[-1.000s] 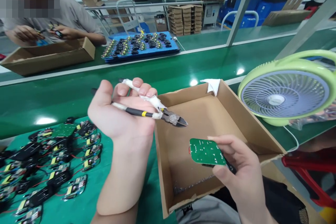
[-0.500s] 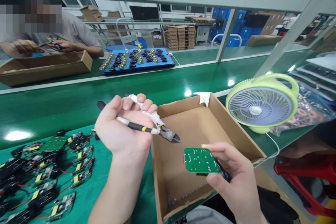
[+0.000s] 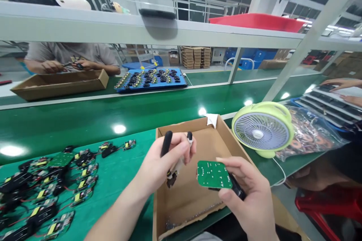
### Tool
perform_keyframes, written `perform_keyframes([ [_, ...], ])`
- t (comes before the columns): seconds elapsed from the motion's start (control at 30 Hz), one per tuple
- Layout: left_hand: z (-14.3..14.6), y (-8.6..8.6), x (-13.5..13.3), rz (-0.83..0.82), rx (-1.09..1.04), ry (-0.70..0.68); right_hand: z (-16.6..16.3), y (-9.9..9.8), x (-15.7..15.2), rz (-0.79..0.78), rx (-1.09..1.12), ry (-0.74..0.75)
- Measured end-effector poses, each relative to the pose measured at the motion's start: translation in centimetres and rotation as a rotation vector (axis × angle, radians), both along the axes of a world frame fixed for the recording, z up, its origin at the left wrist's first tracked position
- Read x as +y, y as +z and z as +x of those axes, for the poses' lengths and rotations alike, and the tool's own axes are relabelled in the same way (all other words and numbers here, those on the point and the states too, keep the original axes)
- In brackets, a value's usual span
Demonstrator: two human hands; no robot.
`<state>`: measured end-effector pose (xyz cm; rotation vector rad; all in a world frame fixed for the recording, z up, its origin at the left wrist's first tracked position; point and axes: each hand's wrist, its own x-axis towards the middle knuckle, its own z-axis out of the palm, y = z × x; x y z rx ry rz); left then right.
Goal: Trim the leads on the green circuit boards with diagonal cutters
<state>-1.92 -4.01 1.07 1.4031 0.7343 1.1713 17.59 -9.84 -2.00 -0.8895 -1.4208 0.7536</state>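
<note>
In my left hand (image 3: 172,158) is a pair of diagonal cutters (image 3: 167,144), its dark-tipped handles up and its jaws pointing down, partly hidden by my fingers. My right hand (image 3: 249,192) grips a green circuit board (image 3: 213,175) by its right side, solder side facing me. A black part (image 3: 238,187) sits behind the board, mostly covered by my fingers. Both hands are above a shallow cardboard box (image 3: 195,196) with small clippings along its near edge. The cutters are to the left of the board, apart from it.
Several wired boards (image 3: 42,192) lie on the green mat at left. A green fan (image 3: 261,130) stands right of the box, beside a bag of copper-coloured parts (image 3: 308,135). Across the bench are a blue tray of parts (image 3: 151,79), a long cardboard box (image 3: 62,84) and a co-worker (image 3: 76,54).
My left hand has turned over and lowered, so the cutters now point down instead of toward the board. My right hand still holds the board. The camera view has tilted upward.
</note>
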Motion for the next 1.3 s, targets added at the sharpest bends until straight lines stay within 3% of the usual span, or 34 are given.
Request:
perform_keyframes([
  [0.1,0.6,0.7,-0.4,-0.001,-0.079,0.098,0.5,0.2,0.1,0.056,-0.090,-0.071],
  [0.23,0.7,3.2,-0.7,0.055,-0.633,0.471,0.7,0.2,0.4,0.208,-0.246,-0.201],
  [0.3,0.6,4.5,-0.7,0.009,-0.899,0.680,0.6,0.2,0.7,0.306,-0.313,-0.224],
  [0.37,0.7,5.2,-0.7,-0.078,-1.060,0.783,0.4,0.3,1.0,0.385,-0.349,-0.222],
  [0.6,2.3,4.1,-0.3,-0.357,-1.157,0.700,-0.4,0.1,1.5,0.470,-0.366,-0.149],
  [1.03,1.2,2.4,-0.1,-0.322,-1.131,0.781,-1.5,-0.9,1.6,0.456,-0.336,-0.097],
  [1.3,0.4,1.2,0.8,-0.278,-1.124,0.785,-2.5,-3.0,2.1,0.371,-0.319,-0.089],
])
